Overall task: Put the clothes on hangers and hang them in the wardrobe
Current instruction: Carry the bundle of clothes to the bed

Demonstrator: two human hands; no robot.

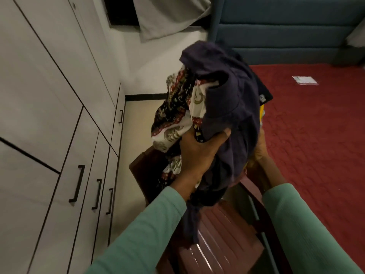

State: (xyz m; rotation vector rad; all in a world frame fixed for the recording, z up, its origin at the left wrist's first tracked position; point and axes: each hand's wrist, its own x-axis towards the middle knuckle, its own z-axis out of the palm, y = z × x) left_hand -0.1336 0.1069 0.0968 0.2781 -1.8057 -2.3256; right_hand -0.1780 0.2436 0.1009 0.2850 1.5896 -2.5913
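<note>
1. Above the seat of a maroon chair, a bundle of clothes is held up in the air between 2 hands, clear of the closed wardrobe on the left.
2. Most of the right hand is hidden behind the bundle. Only part of it shows against the cloth's right side, and I cannot tell whether its fingers are curled.
3. The left hand grips the bundle's lower left, its thumb pressed into a dark fold and its fingers buried in the fabric.
4. How many garments are in the bundle is hard to make out. A soft, crumpled navy garment wraps the outside, a thin white cloth printed in red and black spills from the left, and a sliver of yellow peeks out at the right.
5. Both forearms wear ribbed green sleeves, cut off by the lower edge.
6. The chair is glossy moulded plastic with ridged slats, partly covered by hanging cloth.
7. The wardrobe has flat pale panels and 4 black bar handles.
8. To the right lies a bed with a quilted red cover and a padded blue headboard. A small pale flat item on it is too blurred to identify.
</note>
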